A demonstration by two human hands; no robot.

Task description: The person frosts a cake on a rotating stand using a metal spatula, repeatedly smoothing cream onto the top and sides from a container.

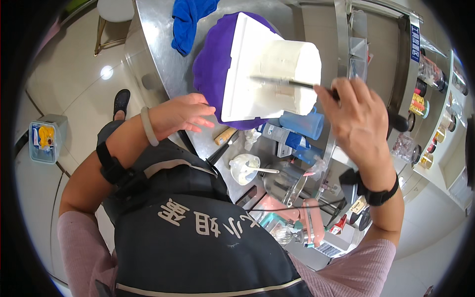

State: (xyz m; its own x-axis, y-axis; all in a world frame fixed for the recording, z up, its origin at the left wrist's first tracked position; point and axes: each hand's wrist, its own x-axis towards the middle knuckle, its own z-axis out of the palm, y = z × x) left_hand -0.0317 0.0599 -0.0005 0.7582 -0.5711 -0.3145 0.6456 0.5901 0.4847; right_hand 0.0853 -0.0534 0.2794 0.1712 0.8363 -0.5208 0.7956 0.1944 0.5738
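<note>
A tall cake coated in white cream (278, 63) stands on a white square board (232, 85). Under the board lies a purple scalloped turntable or mat (211, 63); which of the two I cannot tell. My right hand (358, 118) grips the dark handle of a metal spatula (274, 80), its blurred blade over the cream on the cake's side. At the near left edge of the purple piece is my left hand (185, 113), fingers apart and holding nothing; whether a fingertip touches the edge is unclear.
Right of the cake are a blue plastic jug (306, 124), a carton (278, 135) and a bowl with a white spatula (245, 169). Nearer stands a pink stand mixer (313, 222). A blue cloth (185, 26) lies on the steel table (156, 33). Shelves (441, 156) hold jars.
</note>
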